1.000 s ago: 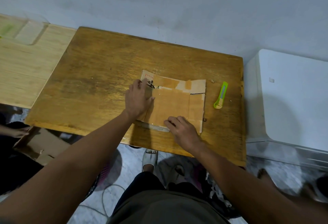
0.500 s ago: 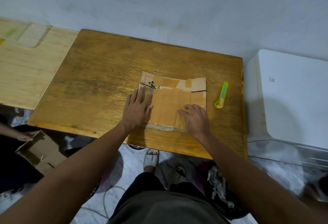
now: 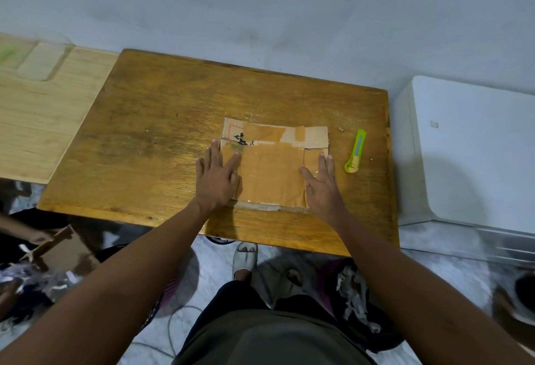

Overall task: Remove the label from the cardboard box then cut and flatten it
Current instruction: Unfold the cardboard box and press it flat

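- Head view: our fingers (image 3: 236,162) lay straight and spread on both hands, curled round nothing and pinching nothing.
- Our left hand (image 3: 217,178) pressed flat at the 9 o'clock edge of the cardboard box (image 3: 272,173), with part of the palm and the outer fingers on the wood beside it.
- Our right hand (image 3: 322,184) pressed flat at the 3 o'clock edge of the cardboard, its fingertips pointing toward 12 o'clock.
- The cardboard box lay flattened on the wooden table (image 3: 162,139), a little toward 4 o'clock from the table's middle; glossy brown tape covered much of its face.
- A flap strip ran along its 12 o'clock side, with a red dashed mark and black print at the 11 o'clock corner.
- A paler edge showed along its 6 o'clock side, near the table's front rim.
- A green utility knife (image 3: 356,150) lay on the table at 3 o'clock from the cardboard, near our right hand but apart from it; we could not tell whether its blade was out.
- A lighter wooden surface (image 3: 37,121) adjoined the table at 9 o'clock.
- A white cabinet (image 3: 474,150) stood just beside the table at 3 o'clock.
- Below the table's front rim, at 6 o'clock, we saw a sandalled foot (image 3: 244,257) on the floor, and at 8 o'clock another piece of cardboard (image 3: 62,252) among scraps.
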